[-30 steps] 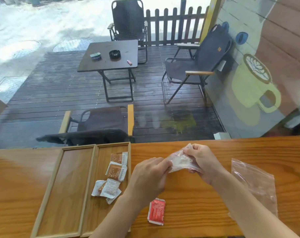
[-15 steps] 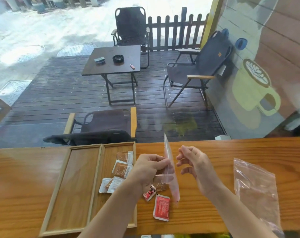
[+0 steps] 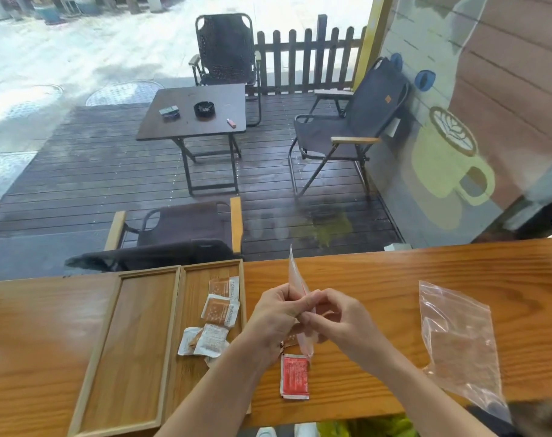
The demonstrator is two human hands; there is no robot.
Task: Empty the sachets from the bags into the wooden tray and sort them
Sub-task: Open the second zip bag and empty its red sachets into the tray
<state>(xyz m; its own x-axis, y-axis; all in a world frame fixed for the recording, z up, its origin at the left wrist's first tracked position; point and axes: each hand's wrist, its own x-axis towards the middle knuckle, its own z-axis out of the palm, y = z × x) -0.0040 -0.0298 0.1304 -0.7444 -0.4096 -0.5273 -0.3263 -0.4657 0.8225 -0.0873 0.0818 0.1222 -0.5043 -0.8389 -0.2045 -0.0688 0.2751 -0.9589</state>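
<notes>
A clear plastic bag (image 3: 295,275) stands edge-on above the counter, pinched between my left hand (image 3: 276,313) and my right hand (image 3: 337,320), whose fingertips meet on it. Its lower end hangs just above a red sachet (image 3: 294,376) lying on the counter. Another sachet peeks out under my left hand, mostly hidden. The wooden tray (image 3: 123,348) has two compartments; several brown and white sachets (image 3: 219,310) lie in the right one, and the left one holds nothing.
A second clear bag (image 3: 457,339) lies flat on the wooden counter (image 3: 394,279) to the right. Beyond the counter's far edge is a deck with folding chairs and a small dark table.
My right hand has closed in on the bag and now pinches it together with my left. The bag was turned upright from a bunched hold, and a sachet dropped beside the red one.
</notes>
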